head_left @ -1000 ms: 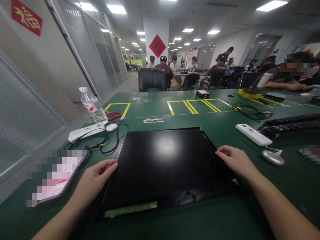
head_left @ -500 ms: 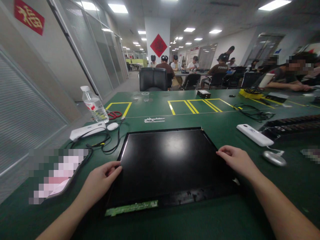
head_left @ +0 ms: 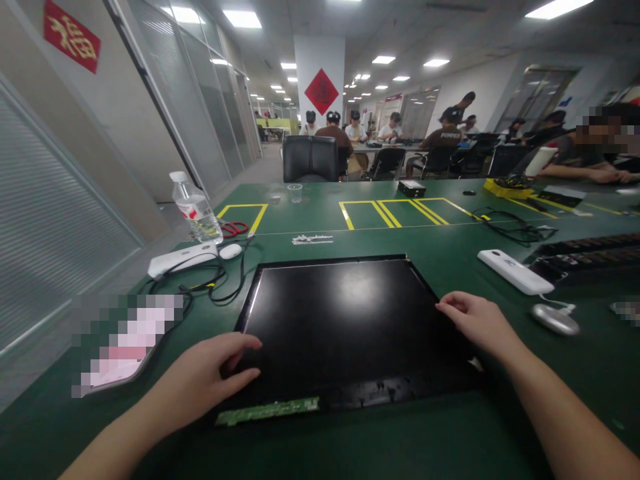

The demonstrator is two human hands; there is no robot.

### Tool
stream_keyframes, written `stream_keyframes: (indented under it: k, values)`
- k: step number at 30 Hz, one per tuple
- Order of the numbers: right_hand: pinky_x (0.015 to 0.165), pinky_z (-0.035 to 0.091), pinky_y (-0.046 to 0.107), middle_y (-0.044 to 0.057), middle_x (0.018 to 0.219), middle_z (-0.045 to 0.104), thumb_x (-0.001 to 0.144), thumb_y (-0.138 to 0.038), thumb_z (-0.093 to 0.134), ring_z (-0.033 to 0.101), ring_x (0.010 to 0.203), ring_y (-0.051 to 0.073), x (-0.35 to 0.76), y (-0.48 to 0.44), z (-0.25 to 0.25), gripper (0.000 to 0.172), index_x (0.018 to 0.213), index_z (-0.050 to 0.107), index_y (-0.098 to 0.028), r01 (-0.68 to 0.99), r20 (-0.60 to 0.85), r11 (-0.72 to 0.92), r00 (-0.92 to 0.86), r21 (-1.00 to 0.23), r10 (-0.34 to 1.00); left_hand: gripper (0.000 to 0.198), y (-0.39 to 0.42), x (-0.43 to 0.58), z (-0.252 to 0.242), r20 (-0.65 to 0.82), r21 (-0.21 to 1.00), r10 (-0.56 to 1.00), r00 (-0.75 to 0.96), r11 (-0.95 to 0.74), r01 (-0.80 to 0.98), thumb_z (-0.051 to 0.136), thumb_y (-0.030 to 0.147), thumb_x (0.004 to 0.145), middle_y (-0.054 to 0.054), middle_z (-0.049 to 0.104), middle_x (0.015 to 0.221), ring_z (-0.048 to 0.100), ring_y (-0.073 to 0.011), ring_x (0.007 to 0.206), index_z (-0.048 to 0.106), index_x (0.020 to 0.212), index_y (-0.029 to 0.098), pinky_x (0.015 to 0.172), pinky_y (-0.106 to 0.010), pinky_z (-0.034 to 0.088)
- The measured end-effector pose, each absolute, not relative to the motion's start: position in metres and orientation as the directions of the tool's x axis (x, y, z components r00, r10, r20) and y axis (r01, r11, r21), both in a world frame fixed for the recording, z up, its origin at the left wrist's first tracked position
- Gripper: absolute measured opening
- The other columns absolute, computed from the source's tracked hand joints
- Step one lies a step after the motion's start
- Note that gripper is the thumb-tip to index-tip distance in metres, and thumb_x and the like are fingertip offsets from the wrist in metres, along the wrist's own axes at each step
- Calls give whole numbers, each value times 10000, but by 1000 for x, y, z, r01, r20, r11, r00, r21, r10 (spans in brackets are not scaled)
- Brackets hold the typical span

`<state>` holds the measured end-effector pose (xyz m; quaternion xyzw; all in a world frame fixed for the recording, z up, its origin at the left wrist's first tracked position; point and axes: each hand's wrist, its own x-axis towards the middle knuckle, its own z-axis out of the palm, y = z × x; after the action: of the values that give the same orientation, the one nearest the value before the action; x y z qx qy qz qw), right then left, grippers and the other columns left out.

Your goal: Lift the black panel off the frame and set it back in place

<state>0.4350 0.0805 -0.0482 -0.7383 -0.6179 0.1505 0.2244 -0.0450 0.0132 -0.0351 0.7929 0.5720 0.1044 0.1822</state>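
Both loosely open, left hand (head_left: 205,379) and right hand (head_left: 477,323) touch opposite edges of black panel (head_left: 345,320).

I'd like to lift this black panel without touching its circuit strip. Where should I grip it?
Probably its two side edges, from left and right: the panel lies flat, its green strip runs along the near edge, and the left hand and right hand rest at those sides.
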Motion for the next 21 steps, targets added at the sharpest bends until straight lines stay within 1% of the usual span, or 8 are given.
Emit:
stream_keyframes:
  k: [2,4,8,11,16,21]
  values:
    - [589,426,317,18,681,705,750,-507,552,631,633,203,435,80,-48,305,752,731,-260,848,72,-123,185,-515,980,264,9,-45,-31,-66,398,904,423,-365,842,640,394,855,14,650,762,636,-180,686,716,1069,260,650,-269,456]
    - [582,422,317,17,680,707,752,-499,555,631,630,205,435,80,-48,298,754,733,-260,850,75,-122,185,-512,980,211,7,-44,-28,-84,380,877,472,-410,829,657,354,848,14,655,769,641,-173,681,721,1029,266,637,-260,456]
    - [584,425,321,18,681,712,752,-495,556,637,636,211,434,80,-48,292,740,731,-261,853,95,-107,179,-511,979,231,7,-46,-25,-106,367,851,514,-447,815,675,320,836,5,688,786,672,-184,714,739,1053,275,650,-263,469]
    - [591,431,322,19,676,710,753,-496,555,640,641,211,434,80,-49,293,732,728,-260,851,100,-100,176,-515,979,200,7,-48,-25,-109,362,838,534,-467,807,656,292,850,2,703,793,676,-177,713,748,1027,275,640,-257,463]
    - [616,440,324,18,691,709,749,-493,554,645,668,214,435,82,-51,294,753,732,-259,845,77,-124,191,-520,979,205,6,-47,-27,-119,319,817,564,-507,801,620,216,857,-6,697,825,677,-175,740,726,1025,262,669,-264,459]
    - [615,448,331,15,677,700,754,-503,560,637,628,208,436,82,-53,303,783,732,-255,826,39,-146,199,-544,979,243,5,-47,-29,-77,290,797,600,-557,778,590,166,851,-16,689,823,671,-177,733,718,1039,252,650,-261,457]
